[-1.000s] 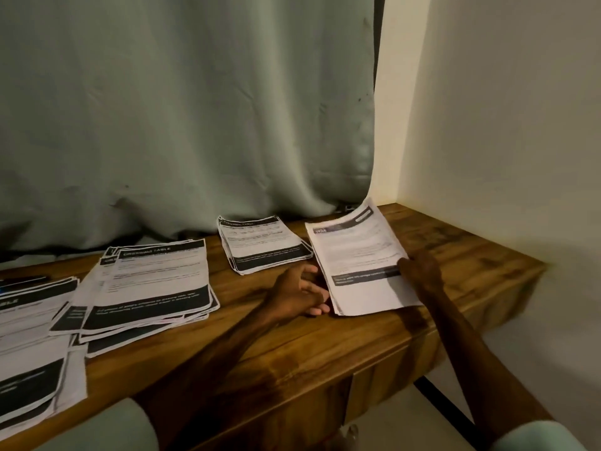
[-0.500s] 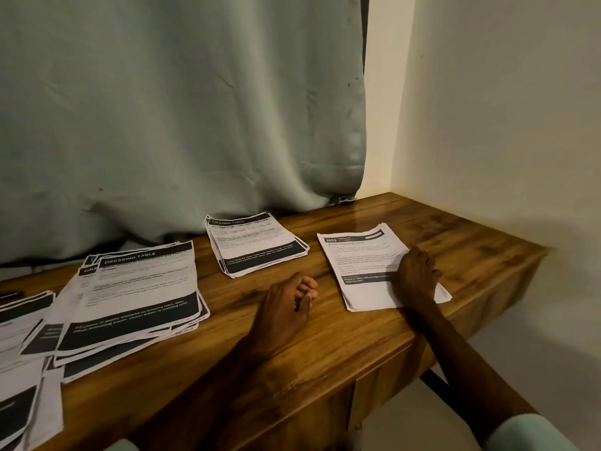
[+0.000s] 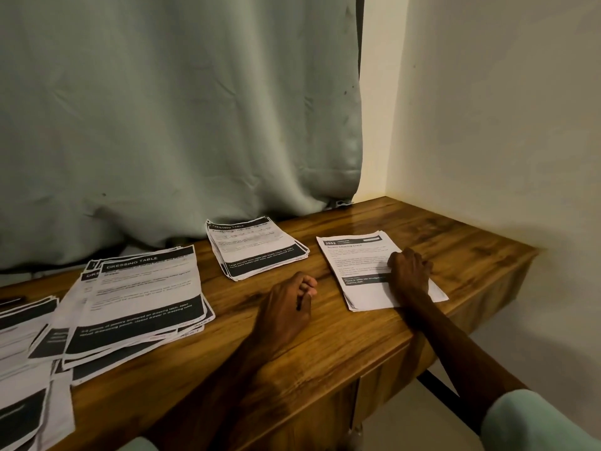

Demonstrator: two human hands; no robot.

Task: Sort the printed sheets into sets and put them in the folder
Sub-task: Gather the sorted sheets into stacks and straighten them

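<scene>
Head view is showing the right hand (image 3: 410, 271) pressing its bent, close-held fingers (image 3: 400, 259) onto the stack (image 3: 354, 265) lying by the counter's (image 3: 357, 346) front edge, toward the right corner. The left hand (image 3: 287, 307) is resting on bare wood just left of the stack, fingers curled together, and whether they are pinching anything I cannot tell. A sideways drag is probably risking skewed top sheets, or the stack's near corner sliding off that edge; no folder is showing.
</scene>
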